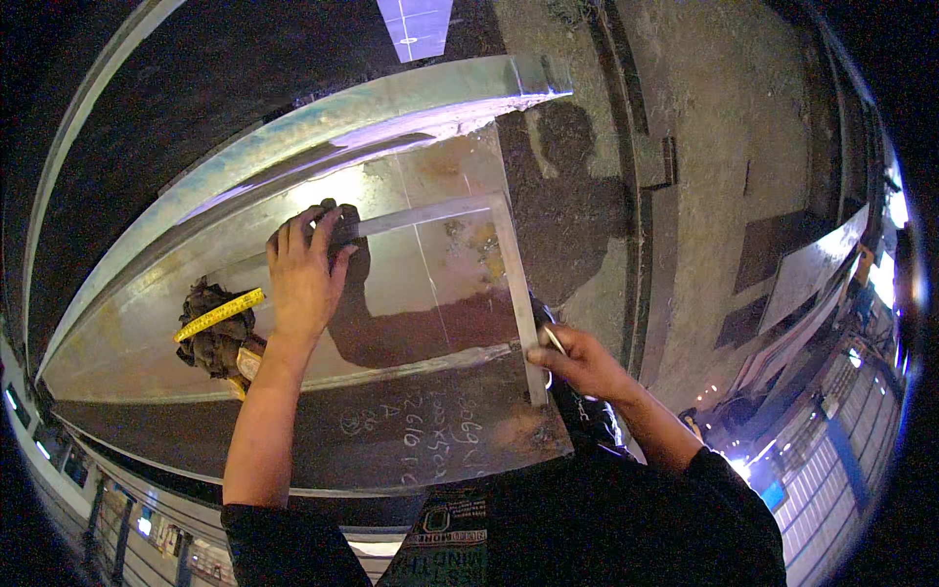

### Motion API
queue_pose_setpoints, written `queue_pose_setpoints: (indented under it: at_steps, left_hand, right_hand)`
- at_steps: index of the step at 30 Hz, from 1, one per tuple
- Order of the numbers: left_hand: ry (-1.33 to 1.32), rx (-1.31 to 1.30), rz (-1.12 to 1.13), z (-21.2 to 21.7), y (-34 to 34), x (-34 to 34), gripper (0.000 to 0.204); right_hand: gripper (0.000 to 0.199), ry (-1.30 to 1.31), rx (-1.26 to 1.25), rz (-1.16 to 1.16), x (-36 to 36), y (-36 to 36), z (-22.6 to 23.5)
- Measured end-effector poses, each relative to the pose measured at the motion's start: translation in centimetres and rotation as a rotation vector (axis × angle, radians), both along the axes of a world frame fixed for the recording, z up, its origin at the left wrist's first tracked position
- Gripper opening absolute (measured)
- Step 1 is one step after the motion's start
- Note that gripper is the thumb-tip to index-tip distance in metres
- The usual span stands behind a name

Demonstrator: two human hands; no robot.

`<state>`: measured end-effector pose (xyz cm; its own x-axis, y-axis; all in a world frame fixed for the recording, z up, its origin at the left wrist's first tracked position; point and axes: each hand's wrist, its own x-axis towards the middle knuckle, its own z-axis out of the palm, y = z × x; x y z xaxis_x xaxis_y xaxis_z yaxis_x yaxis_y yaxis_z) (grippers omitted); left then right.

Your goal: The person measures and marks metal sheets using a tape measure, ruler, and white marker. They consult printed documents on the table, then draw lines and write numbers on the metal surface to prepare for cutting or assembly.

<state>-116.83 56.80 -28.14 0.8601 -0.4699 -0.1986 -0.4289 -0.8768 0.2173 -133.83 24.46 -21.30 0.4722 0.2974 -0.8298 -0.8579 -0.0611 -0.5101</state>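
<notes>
A large metal framing square (509,264) lies on the web of a big steel beam (411,293). My left hand (303,269) presses flat on the square's long arm near its left end, fingers spread. My right hand (577,362) is at the square's short arm near the beam's near flange, closed on a thin pale marker (554,339) whose tip touches the steel beside the square. A faint scribed line runs across the web parallel to the short arm.
A crumpled dark glove or rag with a yellow tape measure (217,315) on it lies on the web to the left of my left wrist. Chalk writing marks the near flange (421,440). Concrete floor (724,127) and steel plates lie to the right.
</notes>
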Motion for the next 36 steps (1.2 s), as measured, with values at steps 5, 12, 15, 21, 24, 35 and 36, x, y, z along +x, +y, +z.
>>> queue_pose_setpoints:
  at_steps: [5, 12, 15, 21, 24, 35, 36]
  left_hand:
    - [-0.026, 0.097, 0.066, 0.7, 2.6, 0.6, 0.042]
    - [-0.127, 0.169, 0.388, 3.6, 9.2, 0.5, 0.044]
    - [0.073, 0.071, 0.486, 13.8, 10.8, -1.8, 0.046]
    - [0.035, -0.415, 0.638, 26.3, 8.5, -11.3, 0.044]
    - [-0.030, -0.481, 0.927, 30.2, 6.5, -20.1, 0.040]
    - [-0.030, -0.721, 1.304, 28.0, -15.9, -36.6, 0.031]
    - [0.003, -0.667, 1.291, 27.5, -16.5, -37.7, 0.031]
  right_hand:
    - [0.017, -0.089, 0.063, 0.068, 2.8, 1.6, 4.0]
    - [0.036, -0.323, 0.029, 0.376, 7.7, 10.3, -0.7]
    - [0.039, -0.421, -0.024, 0.448, 9.8, 16.8, -3.1]
    - [0.049, -0.587, -0.621, 0.838, 11.4, 20.4, -13.0]
    - [0.035, -0.550, -0.344, 0.944, 10.1, 19.5, -10.6]
    - [0.035, -0.608, -0.221, 0.993, 10.4, -10.9, -8.6]
    - [0.038, -0.682, 0.074, 0.681, 8.3, -14.0, -8.7]
